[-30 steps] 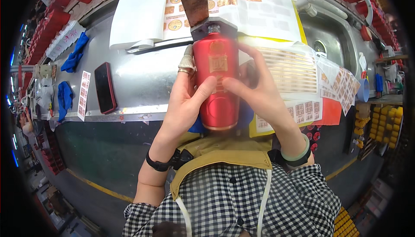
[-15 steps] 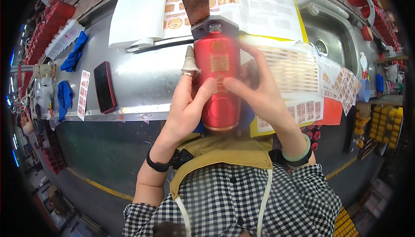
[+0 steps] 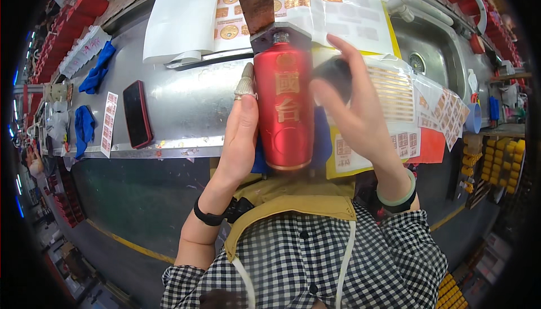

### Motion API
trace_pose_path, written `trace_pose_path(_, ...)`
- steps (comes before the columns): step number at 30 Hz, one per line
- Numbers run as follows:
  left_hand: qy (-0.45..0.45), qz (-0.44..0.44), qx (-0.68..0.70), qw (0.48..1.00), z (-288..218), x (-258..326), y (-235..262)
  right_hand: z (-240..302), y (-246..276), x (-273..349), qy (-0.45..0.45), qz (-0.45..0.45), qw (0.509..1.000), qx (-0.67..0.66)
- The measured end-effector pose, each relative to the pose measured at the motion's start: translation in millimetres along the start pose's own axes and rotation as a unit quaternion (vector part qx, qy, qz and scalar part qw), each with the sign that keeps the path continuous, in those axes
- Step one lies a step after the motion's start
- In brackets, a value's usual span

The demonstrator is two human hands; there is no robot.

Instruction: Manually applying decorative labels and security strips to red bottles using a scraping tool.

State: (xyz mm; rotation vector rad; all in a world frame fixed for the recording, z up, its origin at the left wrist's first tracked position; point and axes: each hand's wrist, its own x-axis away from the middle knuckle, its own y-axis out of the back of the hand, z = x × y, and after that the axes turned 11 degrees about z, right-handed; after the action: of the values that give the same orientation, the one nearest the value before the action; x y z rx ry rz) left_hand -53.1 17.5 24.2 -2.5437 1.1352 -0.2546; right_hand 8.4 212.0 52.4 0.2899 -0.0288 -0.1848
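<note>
Head view: one red bottle, two hands

You hold one red bottle (image 3: 283, 109) at frame centre, glossy, gold-marked, upright. Your left hand (image 3: 239, 134) grips its side; your right hand (image 3: 352, 112) hovers open beside it. One black phone (image 3: 137, 113) lies left; two blue cloths (image 3: 97, 69) upper left.

A dark phone (image 3: 137, 114) lies at the left of the surface (image 3: 186, 100), beside a white label strip (image 3: 108, 124). Gold-sticker sheets (image 3: 315, 5) lie at the back; more label sheets (image 3: 428, 117) lie right.
</note>
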Motion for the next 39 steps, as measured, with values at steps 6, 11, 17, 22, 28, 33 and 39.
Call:
trace_pose_path(6, -0.027, -0.067, -0.120, 0.990, 6, 8, 1, 19, 5, -2, 0.371, 0.014, 0.852, 0.369)
trace_pose_path(11, -0.153, 0.003, -0.278, 0.948, 29, 21, 20, 3, 4, 37, 0.420, 0.121, 0.855, 0.281)
trace_pose_path(17, -0.140, -0.004, -0.561, 0.816, 15, 30, -2, -7, 13, 5, 0.148, 0.035, 0.988, 0.001)
trace_pose_path(22, -0.151, 0.000, -0.504, 0.851, 15, 33, 2, -30, 25, -18, 0.251, -0.104, 0.945, 0.184)
trace_pose_path(28, -0.172, -0.003, -0.493, 0.853, 23, 33, 5, -44, 8, 36, 0.488, 0.056, 0.833, 0.256)
trace_pose_path(33, -0.143, 0.000, -0.498, 0.855, 14, 34, 1, -25, 14, 13, 0.266, 0.045, 0.956, 0.115)
trace_pose_path(39, -0.150, 0.011, -0.528, 0.836, 6, 32, 5, -18, 33, -26, 0.261, -0.146, 0.923, 0.242)
